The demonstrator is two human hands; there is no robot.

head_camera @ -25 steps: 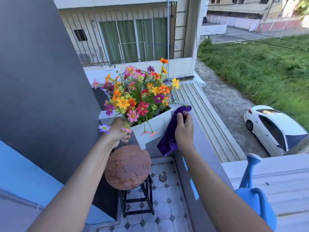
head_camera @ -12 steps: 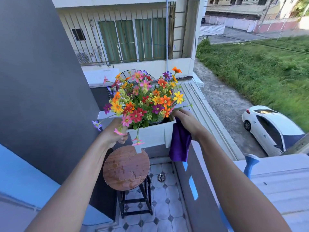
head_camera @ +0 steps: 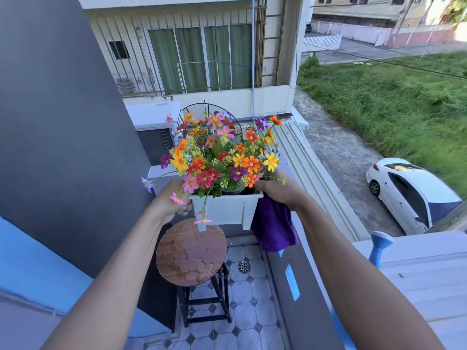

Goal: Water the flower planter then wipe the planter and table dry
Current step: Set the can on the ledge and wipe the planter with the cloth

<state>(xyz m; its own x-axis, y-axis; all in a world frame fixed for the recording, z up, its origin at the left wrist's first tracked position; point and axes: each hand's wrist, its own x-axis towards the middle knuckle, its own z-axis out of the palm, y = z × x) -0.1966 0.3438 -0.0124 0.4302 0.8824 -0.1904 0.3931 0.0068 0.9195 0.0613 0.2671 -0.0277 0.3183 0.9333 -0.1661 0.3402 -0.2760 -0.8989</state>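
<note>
A white rectangular planter (head_camera: pixel 225 209) full of bright mixed flowers (head_camera: pixel 222 157) hangs in the air above a small round wooden table (head_camera: pixel 190 251), whose top is patched with water. My left hand (head_camera: pixel 169 202) grips the planter's left end. My right hand (head_camera: pixel 280 189) grips its right rim together with a purple cloth (head_camera: pixel 274 228), which hangs down beside the planter. The planter's feet are clear of the tabletop.
A blue watering can (head_camera: pixel 379 248) shows its spout on the ledge at right. A grey balcony wall (head_camera: pixel 303 286) runs along the right, a dark wall (head_camera: pixel 63 135) along the left. The tiled floor (head_camera: pixel 250 299) has a drain (head_camera: pixel 243 266). An air-conditioner unit (head_camera: pixel 154 117) stands behind.
The planter has been straightened and lifted level above the table. My right hand moved from wiping its right side to gripping the right rim, and the cloth now hangs below it.
</note>
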